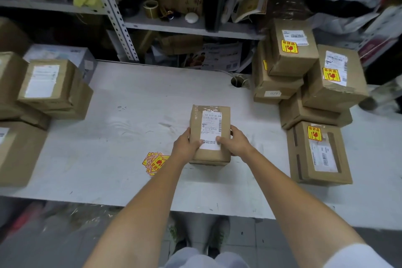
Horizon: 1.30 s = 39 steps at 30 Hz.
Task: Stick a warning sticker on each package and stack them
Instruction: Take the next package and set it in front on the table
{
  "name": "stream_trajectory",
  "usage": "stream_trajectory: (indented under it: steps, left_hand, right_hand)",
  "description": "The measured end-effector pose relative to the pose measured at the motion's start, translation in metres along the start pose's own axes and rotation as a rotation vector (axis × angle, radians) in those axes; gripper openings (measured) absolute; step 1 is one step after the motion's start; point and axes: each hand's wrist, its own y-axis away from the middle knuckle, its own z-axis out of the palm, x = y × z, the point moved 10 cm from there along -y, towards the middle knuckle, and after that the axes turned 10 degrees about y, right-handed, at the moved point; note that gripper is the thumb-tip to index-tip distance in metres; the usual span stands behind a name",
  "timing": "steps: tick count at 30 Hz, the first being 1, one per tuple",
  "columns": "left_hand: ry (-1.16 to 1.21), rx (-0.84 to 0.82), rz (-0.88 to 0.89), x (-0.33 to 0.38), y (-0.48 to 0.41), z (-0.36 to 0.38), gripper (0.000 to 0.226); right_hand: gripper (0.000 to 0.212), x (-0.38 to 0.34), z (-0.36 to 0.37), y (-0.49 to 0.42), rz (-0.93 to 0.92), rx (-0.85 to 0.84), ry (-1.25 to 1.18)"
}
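One package point(195, 122), brown carton, no warning sticker on its visible faces. It lies flat at the middle of the table point(130, 115), long axis running straight away from the person. White shipping label point(212, 125) uppermost, covering most of the top face. Bare cardboard shows only along the left strip and at the taped far end.

Two hands on it, both at the near end. Left hand point(187, 143) grips the left edge, thumb laid on the label's near corner. Right hand point(236, 142) grips the right edge likewise, thumb on the label. Neither holds a sticker.

One loose pile of warning stickers point(155, 162), yellow and red, flat on the table. It lies left of the package and slightly nearer the person, just beside the left wrist and partly hidden by the left forearm. The left hand is plainly the nearer; the right would have to cross the package.

Stickered stack point(291, 56), right of the package, on the right hand's side: several cartons, at least three showing a sticker.

Unstickered boxes point(47, 85), left side of table: labels only.

Judgement: the package is being set square for stickering. The left hand looks best placed to drop back to the pile while the right steadies the carton
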Motion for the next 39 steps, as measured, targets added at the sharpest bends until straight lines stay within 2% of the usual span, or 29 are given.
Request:
stream_trajectory:
  steps: [6, 12, 15, 19, 23, 28, 35, 39]
  left_hand:
    - [0.022, -0.010, -0.003, -0.004, -0.003, -0.001, 0.063]
    - [-0.012, -0.041, 0.013, -0.002, -0.002, -0.001, 0.064]
    - [-0.175, -0.068, 0.060, -0.003, 0.004, -0.007, 0.060]
    - [-0.319, 0.023, 0.049, -0.026, 0.016, -0.043, 0.050]
    - [-0.591, 0.105, 0.067, -0.042, 0.029, -0.073, 0.047]
    - [-0.826, 0.089, 0.093, -0.076, 0.052, -0.075, 0.045]
    - [-0.845, 0.114, 0.131, -0.095, 0.047, -0.076, 0.051]
    - [-0.817, 0.092, 0.128, -0.104, 0.044, -0.072, 0.040]
  right_hand:
    - [0.057, -0.002, 0.004, -0.001, -0.061, 0.031, 0.030]
    - [0.054, 0.001, 0.003, -0.001, -0.084, 0.025, 0.025]
    - [0.050, 0.003, 0.003, 0.000, -0.062, 0.024, 0.047]
    - [0.049, 0.001, 0.003, 0.002, -0.055, 0.021, 0.053]
    - [0.048, 0.002, 0.002, 0.003, -0.050, 0.024, 0.056]
    - [0.048, 0.002, 0.002, 0.004, -0.055, 0.024, 0.045]
    - [0.049, 0.005, 0.004, 0.000, -0.059, 0.020, 0.037]
    - [0.050, 0.007, 0.004, -0.002, -0.064, 0.015, 0.035]
